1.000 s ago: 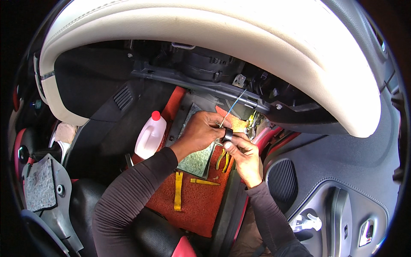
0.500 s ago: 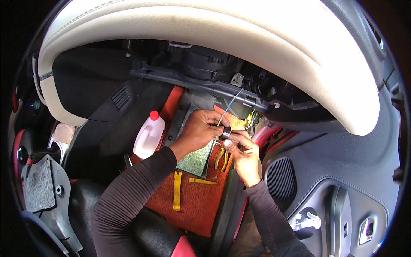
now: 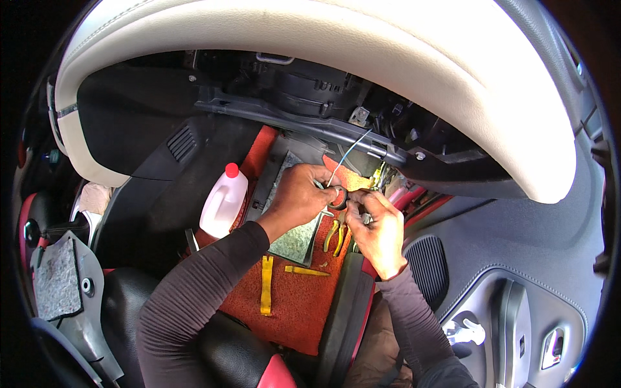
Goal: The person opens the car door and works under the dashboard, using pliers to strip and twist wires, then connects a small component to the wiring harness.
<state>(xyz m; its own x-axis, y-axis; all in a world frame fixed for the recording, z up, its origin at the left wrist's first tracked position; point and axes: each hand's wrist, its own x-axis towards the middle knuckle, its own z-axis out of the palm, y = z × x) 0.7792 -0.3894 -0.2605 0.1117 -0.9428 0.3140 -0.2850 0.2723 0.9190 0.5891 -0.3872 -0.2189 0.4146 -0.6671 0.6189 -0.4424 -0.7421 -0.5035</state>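
Note:
Pinched in my left hand (image 3: 299,197) are a thin blue-and-white wire (image 3: 352,147) and a small black roll (image 3: 339,200), apparently tape. The wire runs up toward the under-dash parts (image 3: 359,117). My right hand (image 3: 372,229) has its fingers closed at the roll's right side; whether they grip a loose end is too small to tell. Below the hands, yellow-handled pliers (image 3: 336,234) and two yellow flat tools (image 3: 266,284) (image 3: 305,270) lie on a red mat (image 3: 284,320). A grey felt-faced panel (image 3: 291,246) lies behind my left hand.
A white jug (image 3: 220,210) with red cap stands left. The cream dashboard (image 3: 304,29) arches above. A seat (image 3: 123,304) and loose grey panel (image 3: 61,278) are at left. The door panel (image 3: 517,239), holding a spray bottle (image 3: 462,331), is at right; the sill (image 3: 343,310) runs beside the mat.
My right hand has shifted right and slightly up, away from my left, its fingers now curled differently at the roll. The blue wire bends more. The whole view has shifted slightly upward.

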